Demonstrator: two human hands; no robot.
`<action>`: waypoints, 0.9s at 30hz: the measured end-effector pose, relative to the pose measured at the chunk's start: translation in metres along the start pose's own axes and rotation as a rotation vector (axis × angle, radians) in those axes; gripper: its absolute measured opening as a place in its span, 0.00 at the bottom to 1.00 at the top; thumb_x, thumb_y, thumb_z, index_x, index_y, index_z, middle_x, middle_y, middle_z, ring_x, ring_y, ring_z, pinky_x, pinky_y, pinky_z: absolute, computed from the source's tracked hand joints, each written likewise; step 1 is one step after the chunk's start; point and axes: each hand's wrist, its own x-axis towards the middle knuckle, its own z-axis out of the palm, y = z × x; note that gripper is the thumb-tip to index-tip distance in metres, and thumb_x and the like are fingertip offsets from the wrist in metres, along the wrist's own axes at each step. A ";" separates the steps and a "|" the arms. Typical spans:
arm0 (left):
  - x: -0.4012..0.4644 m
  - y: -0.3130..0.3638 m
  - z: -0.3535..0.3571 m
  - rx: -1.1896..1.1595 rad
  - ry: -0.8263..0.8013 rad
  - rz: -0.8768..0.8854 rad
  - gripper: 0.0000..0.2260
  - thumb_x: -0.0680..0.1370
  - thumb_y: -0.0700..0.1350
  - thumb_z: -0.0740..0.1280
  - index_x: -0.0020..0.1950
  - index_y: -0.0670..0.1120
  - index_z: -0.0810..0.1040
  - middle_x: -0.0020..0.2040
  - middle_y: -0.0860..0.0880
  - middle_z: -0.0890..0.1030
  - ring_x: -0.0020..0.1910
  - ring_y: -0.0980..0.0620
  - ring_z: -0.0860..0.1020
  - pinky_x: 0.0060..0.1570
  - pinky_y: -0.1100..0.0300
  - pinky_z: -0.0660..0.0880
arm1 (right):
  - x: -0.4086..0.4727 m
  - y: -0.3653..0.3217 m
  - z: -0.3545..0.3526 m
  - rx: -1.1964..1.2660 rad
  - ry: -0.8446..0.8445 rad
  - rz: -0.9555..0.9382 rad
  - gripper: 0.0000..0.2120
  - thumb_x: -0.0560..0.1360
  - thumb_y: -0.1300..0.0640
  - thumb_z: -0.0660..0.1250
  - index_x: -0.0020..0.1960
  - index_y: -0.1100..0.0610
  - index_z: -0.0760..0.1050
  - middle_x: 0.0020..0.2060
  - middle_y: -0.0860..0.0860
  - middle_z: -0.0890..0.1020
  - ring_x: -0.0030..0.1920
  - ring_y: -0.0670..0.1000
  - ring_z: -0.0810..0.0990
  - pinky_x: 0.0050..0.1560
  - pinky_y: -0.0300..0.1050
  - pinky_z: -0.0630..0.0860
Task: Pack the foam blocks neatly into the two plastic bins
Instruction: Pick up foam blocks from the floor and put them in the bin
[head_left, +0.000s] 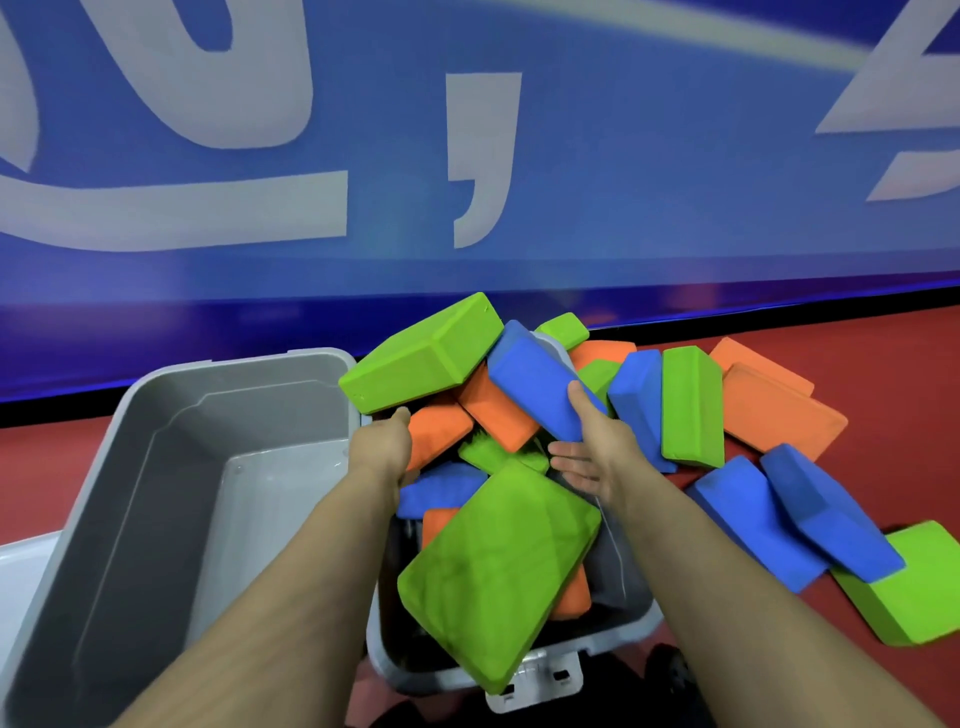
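Foam blocks (498, 571) overfill one bin (631, 618); left hand (382, 447) grips orange block (439, 431), right hand (592, 441) blue block (540, 384).

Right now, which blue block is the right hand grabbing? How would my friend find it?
Find the heaped grey bin, right of the empty grey bin. At the heap's far end, a long blue foam block slants between a big green block and an orange block. It alone has the right hand gripping its near end.
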 end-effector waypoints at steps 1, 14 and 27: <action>-0.002 0.003 0.001 0.038 -0.002 0.048 0.12 0.82 0.51 0.65 0.40 0.47 0.72 0.41 0.50 0.73 0.50 0.43 0.75 0.56 0.40 0.78 | 0.001 -0.001 -0.003 -0.054 0.019 -0.024 0.36 0.74 0.29 0.64 0.69 0.55 0.67 0.45 0.57 0.86 0.43 0.55 0.86 0.45 0.48 0.81; -0.110 -0.001 0.104 0.556 -0.422 0.737 0.29 0.79 0.59 0.66 0.77 0.47 0.67 0.73 0.46 0.70 0.71 0.49 0.71 0.72 0.48 0.67 | -0.029 0.018 -0.126 -0.700 0.126 -0.513 0.36 0.77 0.43 0.71 0.79 0.54 0.62 0.70 0.57 0.73 0.66 0.55 0.76 0.68 0.51 0.71; -0.178 -0.094 0.330 0.484 -0.687 0.500 0.27 0.79 0.53 0.69 0.74 0.43 0.69 0.70 0.43 0.74 0.69 0.48 0.73 0.71 0.55 0.67 | 0.005 0.120 -0.321 -0.842 0.271 -0.114 0.42 0.75 0.38 0.70 0.80 0.55 0.58 0.74 0.60 0.67 0.72 0.59 0.71 0.73 0.52 0.67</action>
